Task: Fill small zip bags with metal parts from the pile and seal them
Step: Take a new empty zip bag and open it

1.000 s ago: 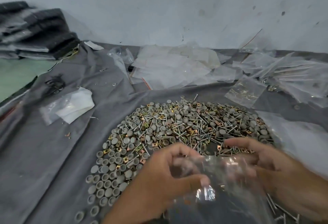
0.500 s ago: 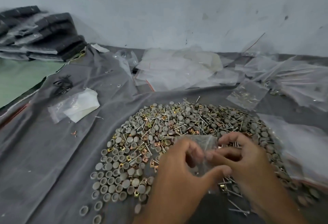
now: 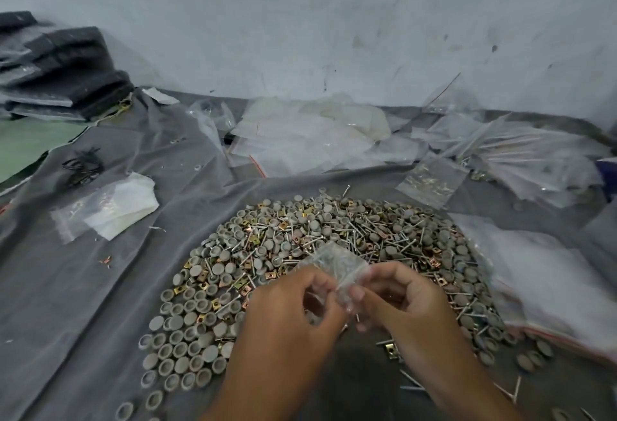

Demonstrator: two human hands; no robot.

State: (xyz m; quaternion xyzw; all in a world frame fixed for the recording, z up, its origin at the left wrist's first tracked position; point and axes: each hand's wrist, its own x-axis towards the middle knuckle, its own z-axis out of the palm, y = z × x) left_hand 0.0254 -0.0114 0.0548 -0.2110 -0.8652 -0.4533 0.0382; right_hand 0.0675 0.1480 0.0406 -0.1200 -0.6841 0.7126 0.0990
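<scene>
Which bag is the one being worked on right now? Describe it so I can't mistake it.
Find the pile of grey caps, screws and clips on the grey cloth. At its near edge, the left hand and right hand pinch one small clear bag, the only bag held up.

zip bag contents blurred

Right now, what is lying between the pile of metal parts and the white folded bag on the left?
In the head view, only bare grey cloth separates the pile from the white folded bag.
</scene>
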